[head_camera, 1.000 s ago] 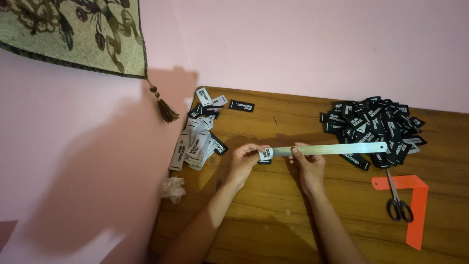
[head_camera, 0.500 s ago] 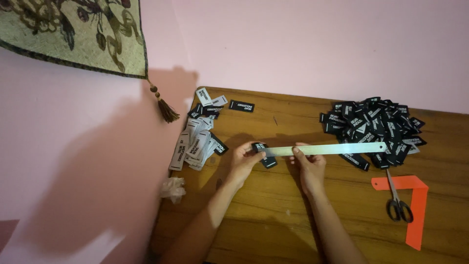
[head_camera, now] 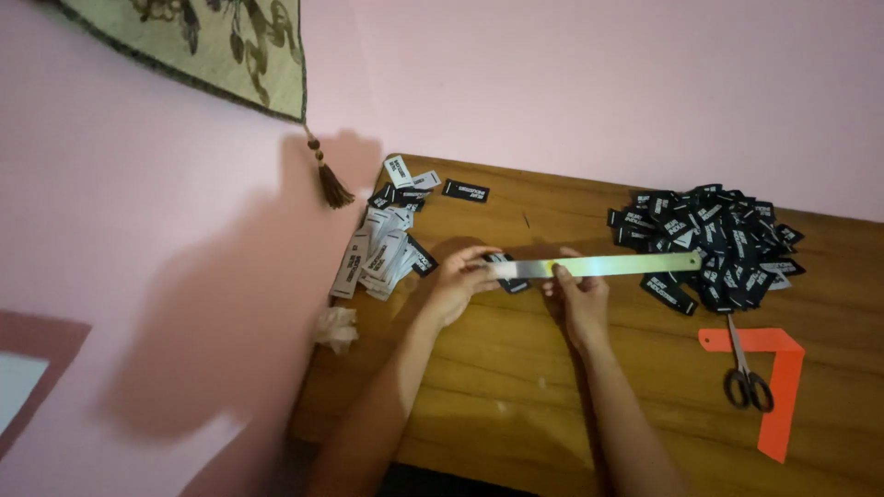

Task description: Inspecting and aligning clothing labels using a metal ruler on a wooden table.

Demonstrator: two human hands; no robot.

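Over on the far left, a crumpled scrap of pale paper [head_camera: 337, 328] sits just off the table's left edge, against the pink wall [head_camera: 166, 276]. Above it, a patterned cloth hanging [head_camera: 212, 41] dangles a brown tassel [head_camera: 331, 189] near the table's back-left corner. On the wooden table [head_camera: 516, 405], close to that corner, there's a stack of pale labels [head_camera: 378, 258] fanned along the left edge, a few loose black labels [head_camera: 465, 190] lying behind it toward the back edge.

Now the action, near the middle of the table. The left hand [head_camera: 460, 281] has its fingers curled in, pinching the left end of a long metal ruler [head_camera: 608, 267] together with a small black label [head_camera: 511, 283] tucked under that end; how much of the label the fingers cover, I can't tell. Just beside it, the right hand [head_camera: 578, 299] lies palm-down, fingers nearly closed, fingertips pressing on the ruler's lower edge a little way along from the left hand. The ruler runs flat across the table, roughly parallel to the back edge, its right end reaching the foot of the next pile.

That pile is a big heap of black labels [head_camera: 709, 235] toward the back-right. In front of it, near the right edge, a pair of scissors [head_camera: 744, 377] with dark handles lies closed across an orange L-shaped piece [head_camera: 783, 387], blades pointing toward the heap.
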